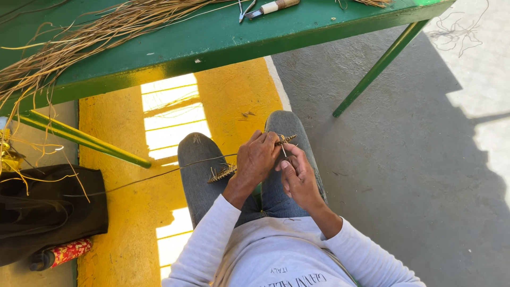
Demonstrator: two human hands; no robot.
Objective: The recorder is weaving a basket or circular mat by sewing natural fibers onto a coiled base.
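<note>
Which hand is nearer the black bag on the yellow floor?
Left. The left hand sits on the side toward the black bag; the right hand lies farther away, beyond it.

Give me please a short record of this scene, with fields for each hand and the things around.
left hand: grips a braided fibre strip over the knees
right hand: pinches a thin needle-like tool at the strip's end
table: green, holds dry fibre strands and a knife
floor left: black bag

Fiber bundle (79, 40) on bench (212, 37); bag (48, 210) left of knees.
</note>
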